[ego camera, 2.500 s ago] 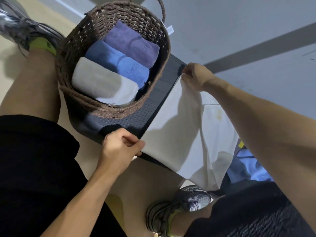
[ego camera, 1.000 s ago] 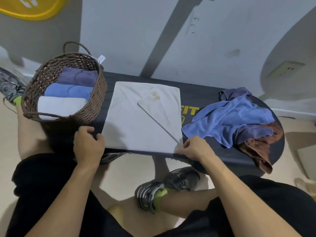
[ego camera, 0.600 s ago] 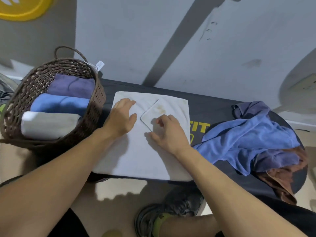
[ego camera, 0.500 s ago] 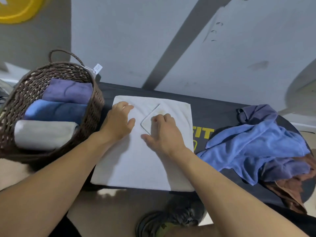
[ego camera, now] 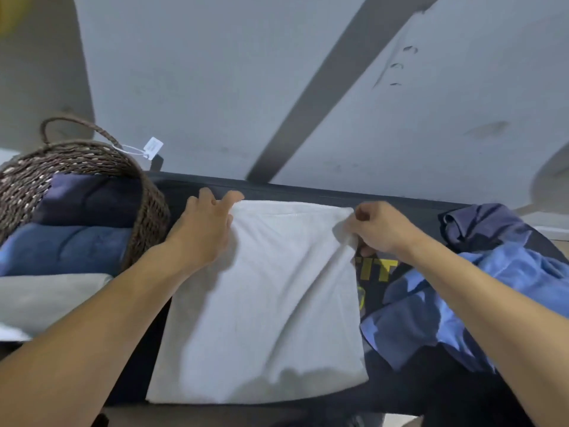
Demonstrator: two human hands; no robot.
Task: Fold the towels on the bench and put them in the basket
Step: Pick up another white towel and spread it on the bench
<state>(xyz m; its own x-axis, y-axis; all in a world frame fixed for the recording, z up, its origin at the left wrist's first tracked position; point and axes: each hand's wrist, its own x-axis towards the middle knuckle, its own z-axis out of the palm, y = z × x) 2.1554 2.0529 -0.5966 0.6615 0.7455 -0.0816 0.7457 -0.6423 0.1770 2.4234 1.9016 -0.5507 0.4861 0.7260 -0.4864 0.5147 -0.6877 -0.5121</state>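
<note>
Grey wall behind dark desk [ego camera: 308, 192]. Right hand [ego camera: 380, 231] fingers pinch far right corner of white towel [ego camera: 264, 303]; left hand [ego camera: 204, 229] fingers spread, flat on far left corner. Towel centre frame, long axis near-to-far. Basket [ego camera: 147, 217] upper left, nearer left hand. Unfolded blue towels [ego camera: 446, 303] at right.

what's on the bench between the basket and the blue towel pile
In the head view, the white towel lies spread on the bench between the basket and the blue towel pile. Both hands are at its far corners.
</note>
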